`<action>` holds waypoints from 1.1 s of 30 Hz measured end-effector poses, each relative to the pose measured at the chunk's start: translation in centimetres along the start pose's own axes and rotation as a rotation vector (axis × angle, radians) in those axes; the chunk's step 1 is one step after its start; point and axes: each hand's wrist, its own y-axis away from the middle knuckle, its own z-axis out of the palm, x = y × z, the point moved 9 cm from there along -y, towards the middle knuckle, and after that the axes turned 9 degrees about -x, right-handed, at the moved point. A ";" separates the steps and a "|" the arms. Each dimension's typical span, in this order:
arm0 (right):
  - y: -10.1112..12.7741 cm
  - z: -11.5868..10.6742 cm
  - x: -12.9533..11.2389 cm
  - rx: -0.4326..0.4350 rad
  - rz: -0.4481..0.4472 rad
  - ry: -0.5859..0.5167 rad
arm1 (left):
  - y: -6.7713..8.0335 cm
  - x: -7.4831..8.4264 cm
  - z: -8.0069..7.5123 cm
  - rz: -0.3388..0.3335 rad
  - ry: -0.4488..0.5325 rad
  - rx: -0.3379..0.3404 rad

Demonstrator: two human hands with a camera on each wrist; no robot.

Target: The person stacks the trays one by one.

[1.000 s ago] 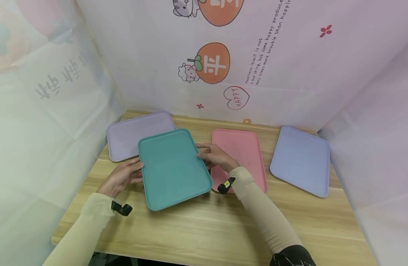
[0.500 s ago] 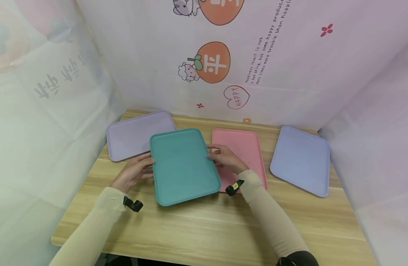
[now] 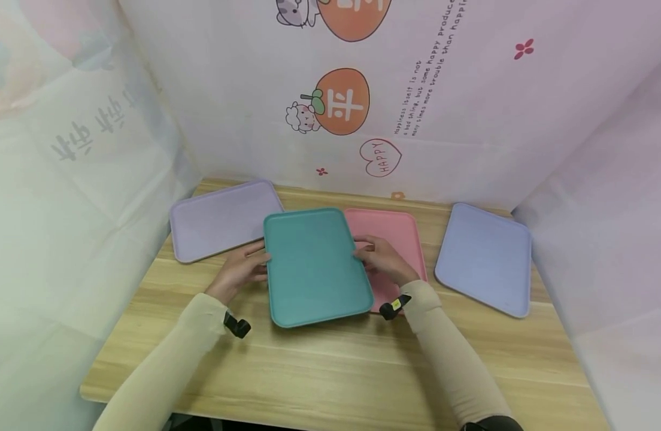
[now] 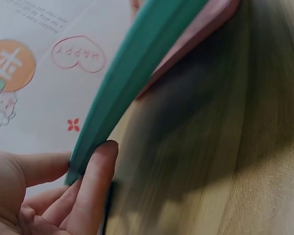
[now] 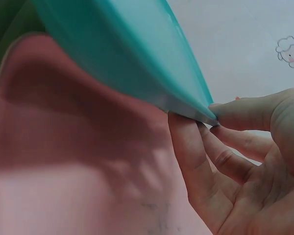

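- The table (image 3: 330, 383) fills the space below, and there's air under that teal tray (image 3: 317, 269)!
- Teal tray: up between both hands, partly over the pink tray (image 3: 390, 224); a two-handed hold, I'd say, and any next move calls for hands in step.
- Left hand (image 3: 237, 271): pinching the left rim, thumb above, fingers beneath, gap just rim-wide.
- Right hand (image 3: 385, 261): same pinch, right rim.

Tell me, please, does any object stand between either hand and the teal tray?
Nothing visible does. The left hand and the right hand both pinch the teal tray directly, at opposite edges. The pink tray lies lower, beneath the right hand and part of the teal tray, not between them.
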 end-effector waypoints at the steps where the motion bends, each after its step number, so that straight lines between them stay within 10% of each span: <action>1: 0.1 -0.2 0.1 0.007 0.003 0.002 | -0.2 0.1 0.2 0.002 -0.005 0.003; 33: 3.9 -6.7 5.3 0.092 0.044 0.046 | -5.4 0.2 8.1 -0.032 -0.047 -0.069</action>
